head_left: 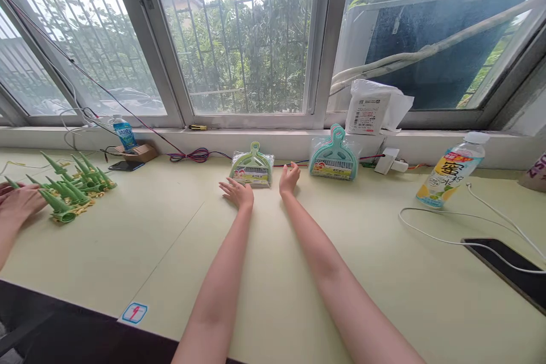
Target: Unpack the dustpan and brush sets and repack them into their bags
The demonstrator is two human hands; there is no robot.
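The green dustpan-and-brush set (pixel 253 167) is stood handle-up just beyond the nearer, splayed left hand (pixel 239 193); nothing is visibly gripped there or by the loosely cupped right hand (pixel 290 180).

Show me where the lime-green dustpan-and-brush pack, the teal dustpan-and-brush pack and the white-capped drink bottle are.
Lime-green dustpan-and-brush pack (pixel 252 171): head view, on its front middle.
Teal dustpan-and-brush pack (pixel 333 164): head view, on its front middle.
White-capped drink bottle (pixel 451 173): head view, on its label.
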